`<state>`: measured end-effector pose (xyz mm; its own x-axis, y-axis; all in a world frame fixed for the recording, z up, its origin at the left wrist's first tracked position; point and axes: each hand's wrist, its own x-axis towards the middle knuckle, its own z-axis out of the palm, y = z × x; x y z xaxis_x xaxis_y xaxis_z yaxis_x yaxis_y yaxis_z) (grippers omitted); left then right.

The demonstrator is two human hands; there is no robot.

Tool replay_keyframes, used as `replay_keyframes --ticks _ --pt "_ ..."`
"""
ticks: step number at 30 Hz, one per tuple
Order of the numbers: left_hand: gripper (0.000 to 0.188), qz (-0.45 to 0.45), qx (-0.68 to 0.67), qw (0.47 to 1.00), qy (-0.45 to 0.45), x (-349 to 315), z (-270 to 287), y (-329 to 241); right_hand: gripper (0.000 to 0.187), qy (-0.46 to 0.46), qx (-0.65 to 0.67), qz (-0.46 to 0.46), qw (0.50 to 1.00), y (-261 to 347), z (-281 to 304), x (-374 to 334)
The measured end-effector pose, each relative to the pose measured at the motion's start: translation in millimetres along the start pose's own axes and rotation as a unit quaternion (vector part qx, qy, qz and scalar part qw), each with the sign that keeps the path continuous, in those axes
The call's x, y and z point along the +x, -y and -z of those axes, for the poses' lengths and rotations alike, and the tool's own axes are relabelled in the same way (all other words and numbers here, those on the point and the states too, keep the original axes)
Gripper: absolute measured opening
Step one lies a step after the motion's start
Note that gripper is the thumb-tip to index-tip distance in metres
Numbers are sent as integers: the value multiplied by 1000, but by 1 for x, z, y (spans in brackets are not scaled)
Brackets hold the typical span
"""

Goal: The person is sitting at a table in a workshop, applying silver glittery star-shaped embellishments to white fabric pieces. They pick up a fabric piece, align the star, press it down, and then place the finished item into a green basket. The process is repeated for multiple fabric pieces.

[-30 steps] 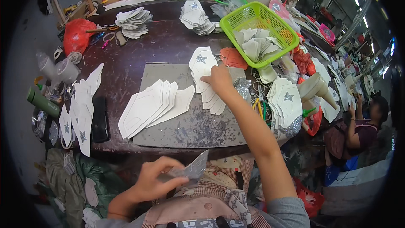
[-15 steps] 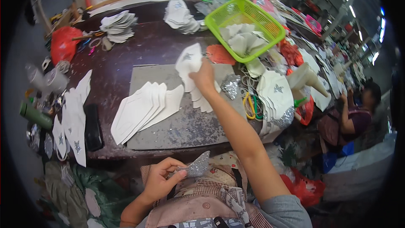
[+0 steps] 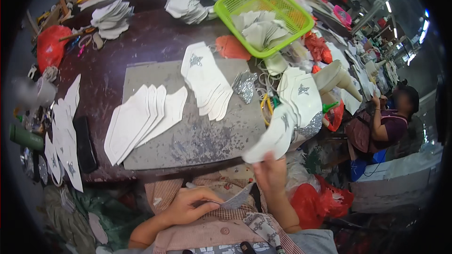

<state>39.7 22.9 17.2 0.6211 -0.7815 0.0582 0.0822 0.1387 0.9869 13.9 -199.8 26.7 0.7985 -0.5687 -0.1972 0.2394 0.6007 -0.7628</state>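
Note:
Close to my lap, my left hand [image 3: 194,204] pinches a small pointed piece of silver glitter material [image 3: 239,198] between thumb and fingers. My right hand [image 3: 272,174] grips the lower end of a white cut piece with a silver star [image 3: 272,137], raised near the table's front right corner and slightly blurred. On the grey board [image 3: 197,150] lies a fanned stack of star-marked white pieces [image 3: 200,68]. Left of it, plain white pieces [image 3: 137,122] are fanned out. A loose silver glitter piece [image 3: 244,87] rests at the board's right side.
A green basket [image 3: 303,32] of white pieces stands at the back, with an orange piece [image 3: 232,47] beside it. Yellow-handled scissors [image 3: 267,107] lie by a starred stack [image 3: 303,91] at right. A black case [image 3: 85,145] sits left. Another person [image 3: 388,124] sits far right.
My right hand has drawn back from the starred stack toward me and right, bringing a white starred piece. My left hand still holds the glitter piece, now turned. The view has shifted slightly.

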Motion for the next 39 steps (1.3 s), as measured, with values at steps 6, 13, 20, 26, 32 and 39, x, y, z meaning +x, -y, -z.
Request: replay_keyframes --ticks 6,13,20,26,32,39 --pt "13 148 -129 980 -27 2 -1 -4 19 64 -195 -103 973 -28 3 -20" --pt "35 196 -217 945 -147 -3 1 -20 38 94 -263 -151 948 -20 -2 -37" --pt "33 263 -160 948 -80 -10 4 -14 41 115 -315 -122 934 -15 13 -44" --pt "25 253 -88 960 -78 -11 4 -21 43 135 -324 -135 926 -7 9 -46" --pt "23 258 -57 962 -70 -16 3 -22 47 149 -297 -195 923 2 2 -49" --pt "17 241 -124 962 -27 25 -2 -30 44 137 -288 -174 932 40 -11 -34"
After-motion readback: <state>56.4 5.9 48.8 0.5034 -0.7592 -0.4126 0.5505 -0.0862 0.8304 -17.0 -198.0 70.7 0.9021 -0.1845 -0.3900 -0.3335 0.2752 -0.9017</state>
